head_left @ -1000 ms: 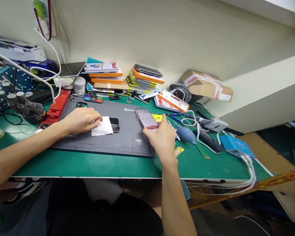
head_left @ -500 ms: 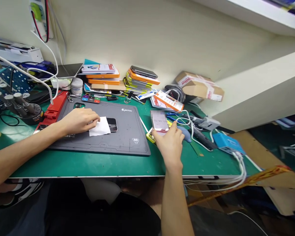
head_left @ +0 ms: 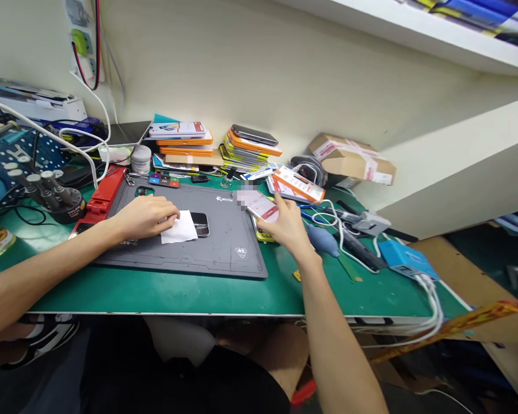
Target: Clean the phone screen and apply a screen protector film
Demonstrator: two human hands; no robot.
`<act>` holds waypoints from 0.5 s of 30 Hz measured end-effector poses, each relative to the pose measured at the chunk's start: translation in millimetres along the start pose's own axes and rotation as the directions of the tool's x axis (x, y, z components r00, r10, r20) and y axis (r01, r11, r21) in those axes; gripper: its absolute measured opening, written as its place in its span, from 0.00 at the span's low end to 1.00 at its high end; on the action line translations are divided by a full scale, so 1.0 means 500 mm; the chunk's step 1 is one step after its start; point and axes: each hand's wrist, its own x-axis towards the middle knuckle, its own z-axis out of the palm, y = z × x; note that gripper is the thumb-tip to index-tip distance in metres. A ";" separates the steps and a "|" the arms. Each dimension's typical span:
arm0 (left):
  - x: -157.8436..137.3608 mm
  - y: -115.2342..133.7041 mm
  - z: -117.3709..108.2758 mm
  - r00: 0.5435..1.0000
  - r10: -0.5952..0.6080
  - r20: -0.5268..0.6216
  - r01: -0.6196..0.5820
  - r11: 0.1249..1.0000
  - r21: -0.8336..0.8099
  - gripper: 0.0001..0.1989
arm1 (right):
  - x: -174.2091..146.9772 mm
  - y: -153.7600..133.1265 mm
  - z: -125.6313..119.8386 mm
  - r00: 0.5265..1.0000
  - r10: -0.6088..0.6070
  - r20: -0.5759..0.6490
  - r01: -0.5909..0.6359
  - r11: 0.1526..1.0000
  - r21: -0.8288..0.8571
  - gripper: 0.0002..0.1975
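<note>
My left hand (head_left: 149, 217) is closed, with its curled fingers on the left edge of a white wipe (head_left: 180, 229). The wipe covers part of a dark-screened smartphone (head_left: 202, 224) lying on the grey work mat (head_left: 213, 256); only that phone's right end shows. My right hand (head_left: 290, 230) grips a second smartphone (head_left: 263, 208) by its sides, thumb at the near edge. Its screen is lit, with digits and a red strip, and it is tilted over the mat's right edge. A yellow object (head_left: 264, 236) lies partly under it.
A red clamp fixture (head_left: 101, 201) and a screwdriver holder (head_left: 67, 207) stand on the left. Stacked boxes (head_left: 183, 141) line the wall. Right of the mat lie a blue-grey air blower (head_left: 322, 240), cables, tools and a blue charging hub (head_left: 408, 259).
My right hand has lifted the lit phone and swung it left, turning it over the mat's right edge. My left hand stays at the wipe. The camera view has shifted slightly.
</note>
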 end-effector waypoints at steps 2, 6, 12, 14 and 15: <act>0.000 0.002 -0.001 1.000 -0.004 0.005 0.004 1.000 -0.006 0.19 | -0.001 -0.001 -0.006 0.999 -0.003 -0.041 0.001 0.999 -0.032 0.49; 0.001 0.005 0.001 1.000 0.010 -0.003 -0.010 1.000 -0.006 0.19 | -0.028 -0.013 -0.015 0.988 0.103 -0.119 -0.117 0.987 -0.113 0.49; 0.003 0.004 0.005 1.000 -0.009 0.001 0.009 1.000 -0.019 0.19 | -0.086 -0.064 -0.011 0.968 0.231 -0.099 -0.247 0.945 -0.215 0.48; 0.004 0.006 0.003 1.000 -0.028 0.005 0.029 0.999 -0.040 0.19 | -0.093 -0.079 -0.019 0.967 0.240 -0.092 -0.255 0.935 -0.245 0.47; 0.004 0.008 0.002 0.999 -0.041 0.006 0.041 0.998 -0.054 0.19 | -0.093 -0.088 -0.027 0.969 0.225 -0.104 -0.244 0.938 -0.247 0.47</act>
